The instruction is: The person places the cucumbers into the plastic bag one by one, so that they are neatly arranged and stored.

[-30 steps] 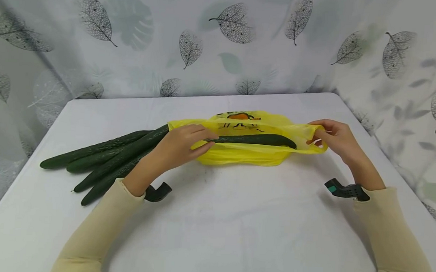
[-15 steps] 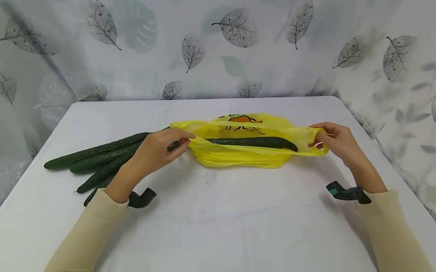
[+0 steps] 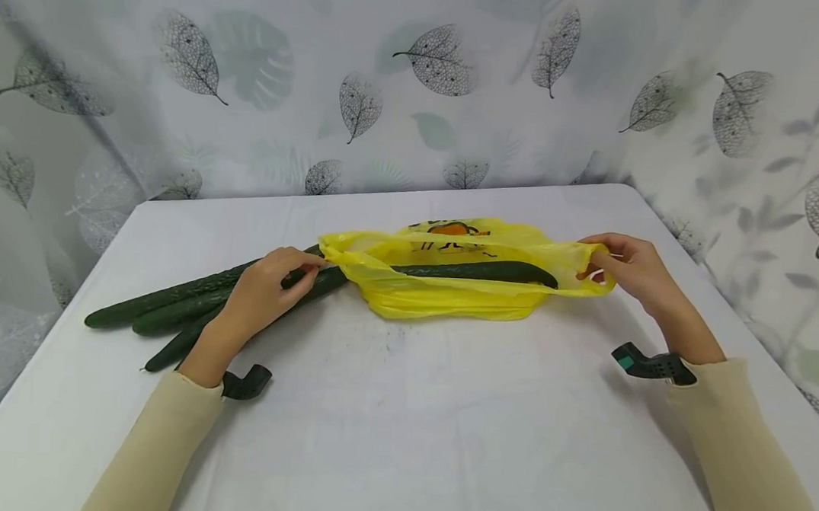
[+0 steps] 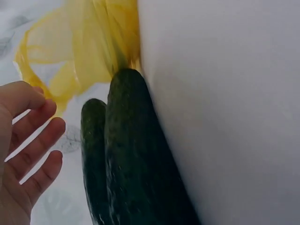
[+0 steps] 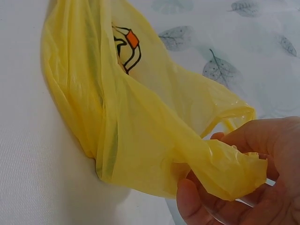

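A yellow plastic bag [image 3: 442, 303] with a printed figure lies on the table, its mouth stretched sideways. One dark green cucumber [image 3: 477, 271] shows inside the opening. At the bag's left end, my left hand [image 3: 260, 287] pinches the handle between thumb and forefinger; the other fingers are spread in the left wrist view. Beneath that hand, several cucumbers [image 3: 174, 297] lie fanned out, partly hidden by it, their far ends reaching the bag. My right hand [image 3: 631, 269] grips the other handle, and the gathered plastic [image 5: 229, 173] crosses its fingers in the right wrist view.
A white cloth covers the table [image 3: 402, 415]. Behind and to the right hangs a leaf-printed curtain [image 3: 389, 94]. A black band [image 3: 652, 365] is on the right wrist, another black piece [image 3: 246, 384] on the left.
My left hand has moved left from over the cucumber in the bag to the bag's left handle, drawing the handle out. My right hand keeps its hold in about the same place.
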`<move>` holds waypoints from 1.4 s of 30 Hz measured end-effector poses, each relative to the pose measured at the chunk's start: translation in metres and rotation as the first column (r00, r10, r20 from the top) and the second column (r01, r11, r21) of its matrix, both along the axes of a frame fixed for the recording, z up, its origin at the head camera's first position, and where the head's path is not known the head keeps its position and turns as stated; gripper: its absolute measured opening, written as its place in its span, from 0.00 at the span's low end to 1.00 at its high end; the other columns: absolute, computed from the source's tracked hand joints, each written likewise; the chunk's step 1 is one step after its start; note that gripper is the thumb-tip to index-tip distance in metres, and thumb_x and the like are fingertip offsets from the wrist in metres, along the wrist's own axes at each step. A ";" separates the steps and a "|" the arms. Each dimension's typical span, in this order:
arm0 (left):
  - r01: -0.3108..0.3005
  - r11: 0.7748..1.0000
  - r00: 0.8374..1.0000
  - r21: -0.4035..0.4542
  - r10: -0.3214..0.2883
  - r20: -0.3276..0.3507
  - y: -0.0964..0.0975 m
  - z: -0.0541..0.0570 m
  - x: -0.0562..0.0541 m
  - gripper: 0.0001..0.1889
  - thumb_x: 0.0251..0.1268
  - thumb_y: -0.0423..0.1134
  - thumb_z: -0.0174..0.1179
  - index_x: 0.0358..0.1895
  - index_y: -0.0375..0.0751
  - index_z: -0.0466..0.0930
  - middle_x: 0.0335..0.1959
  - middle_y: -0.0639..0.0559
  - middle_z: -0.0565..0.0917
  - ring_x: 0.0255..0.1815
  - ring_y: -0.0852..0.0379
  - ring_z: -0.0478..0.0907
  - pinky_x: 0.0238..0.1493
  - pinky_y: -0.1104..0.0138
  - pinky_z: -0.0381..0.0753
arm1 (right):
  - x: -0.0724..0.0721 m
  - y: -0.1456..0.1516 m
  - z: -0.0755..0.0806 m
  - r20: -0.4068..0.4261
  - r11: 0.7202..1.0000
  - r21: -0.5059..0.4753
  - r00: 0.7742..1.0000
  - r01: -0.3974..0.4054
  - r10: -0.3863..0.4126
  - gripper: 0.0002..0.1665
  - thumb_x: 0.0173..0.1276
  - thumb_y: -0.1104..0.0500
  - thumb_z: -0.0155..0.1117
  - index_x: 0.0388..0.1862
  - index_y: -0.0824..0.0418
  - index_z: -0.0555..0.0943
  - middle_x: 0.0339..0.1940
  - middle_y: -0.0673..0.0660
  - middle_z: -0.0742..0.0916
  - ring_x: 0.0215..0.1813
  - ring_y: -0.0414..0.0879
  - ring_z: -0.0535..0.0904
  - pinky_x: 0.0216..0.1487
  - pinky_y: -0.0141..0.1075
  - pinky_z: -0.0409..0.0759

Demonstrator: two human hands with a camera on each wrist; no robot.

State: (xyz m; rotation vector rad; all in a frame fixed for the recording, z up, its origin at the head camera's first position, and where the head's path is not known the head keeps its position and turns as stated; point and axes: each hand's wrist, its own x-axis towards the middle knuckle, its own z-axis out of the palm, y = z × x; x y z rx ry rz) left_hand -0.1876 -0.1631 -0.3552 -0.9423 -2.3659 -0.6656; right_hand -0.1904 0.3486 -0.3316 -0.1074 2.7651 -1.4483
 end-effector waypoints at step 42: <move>-0.247 0.933 0.809 -0.262 0.348 0.474 -0.042 -0.004 -0.003 0.33 0.73 0.55 0.53 0.66 0.28 0.69 0.63 0.31 0.70 0.66 0.32 0.63 0.65 0.40 0.63 | 0.002 0.003 0.000 0.015 0.998 0.061 1.000 0.011 -0.011 0.27 0.78 0.51 0.50 0.63 0.70 0.72 0.33 0.34 0.81 0.34 0.33 0.82 0.37 0.26 0.80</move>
